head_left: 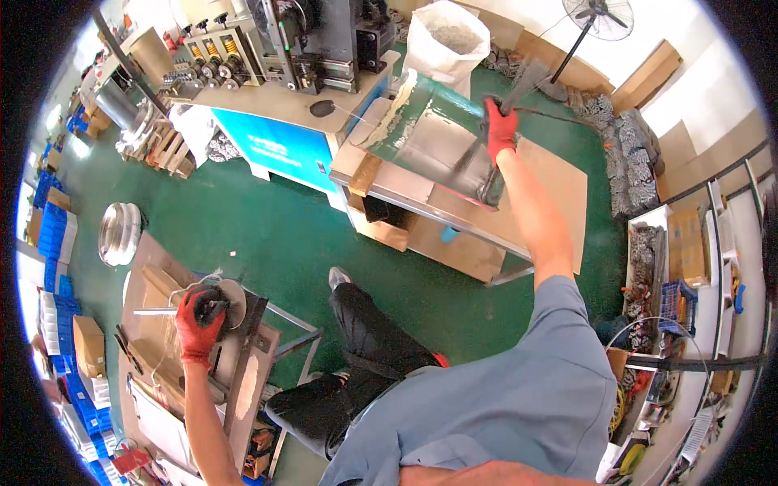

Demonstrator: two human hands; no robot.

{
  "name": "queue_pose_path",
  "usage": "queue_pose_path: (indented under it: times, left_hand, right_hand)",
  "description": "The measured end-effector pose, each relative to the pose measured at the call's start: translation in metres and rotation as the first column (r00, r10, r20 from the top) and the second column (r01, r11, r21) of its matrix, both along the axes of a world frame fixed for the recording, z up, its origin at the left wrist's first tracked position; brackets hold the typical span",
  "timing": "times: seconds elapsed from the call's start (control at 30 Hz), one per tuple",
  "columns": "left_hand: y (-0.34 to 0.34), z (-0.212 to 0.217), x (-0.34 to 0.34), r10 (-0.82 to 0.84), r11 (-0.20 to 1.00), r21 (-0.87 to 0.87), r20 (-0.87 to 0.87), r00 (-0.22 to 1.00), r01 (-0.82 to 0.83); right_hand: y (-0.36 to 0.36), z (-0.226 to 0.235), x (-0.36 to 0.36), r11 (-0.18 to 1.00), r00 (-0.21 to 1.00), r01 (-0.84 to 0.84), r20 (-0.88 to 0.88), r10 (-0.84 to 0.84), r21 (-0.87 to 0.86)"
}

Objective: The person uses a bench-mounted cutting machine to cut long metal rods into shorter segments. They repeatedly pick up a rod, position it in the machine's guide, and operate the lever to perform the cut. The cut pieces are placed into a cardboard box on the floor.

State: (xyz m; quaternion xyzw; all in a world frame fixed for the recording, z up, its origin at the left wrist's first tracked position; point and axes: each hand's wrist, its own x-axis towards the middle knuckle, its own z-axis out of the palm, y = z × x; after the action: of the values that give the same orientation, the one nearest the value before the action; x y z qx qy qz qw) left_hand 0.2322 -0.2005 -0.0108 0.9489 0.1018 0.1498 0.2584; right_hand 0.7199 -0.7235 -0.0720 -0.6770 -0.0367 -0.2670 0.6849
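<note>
Beyond the right hand stand a white sack and a fan.

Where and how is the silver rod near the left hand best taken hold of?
Probably by the bare left stretch of the rod, closing around it from the left: it is thin, straight and sticks out beyond the left hand, which hides its other end.
</note>
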Motion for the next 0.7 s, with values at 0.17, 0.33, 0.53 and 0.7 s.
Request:
queue_pose_path:
  times: [0.17,0.33,0.53,0.7]
  left_hand:
    - [-0.003,-0.001,-0.001,-0.004,1.000,0.023,0.017,1.000,0.003]
    - [-0.009,0.004,0.001,0.033,0.971,0.238,-0.022,0.999,-0.027]
    - [-0.022,-0.015,-0.011,0.236,0.656,0.695,0.183,0.954,-0.295]
    - [-0.178,0.042,0.017,0.169,0.947,0.193,0.386,0.907,-0.258]
  right_hand:
    - [-0.008,0.041,-0.001,0.958,0.985,0.170,0.071,-0.158,-0.231]
    - [0.001,0.124,-0.020,0.998,0.980,0.025,0.201,-0.013,-0.057]
    - [0.002,0.193,-0.063,0.976,0.985,-0.021,0.163,0.057,-0.215]
    - [0.097,0.226,-0.184,0.619,0.743,-0.599,0.064,0.666,0.508]
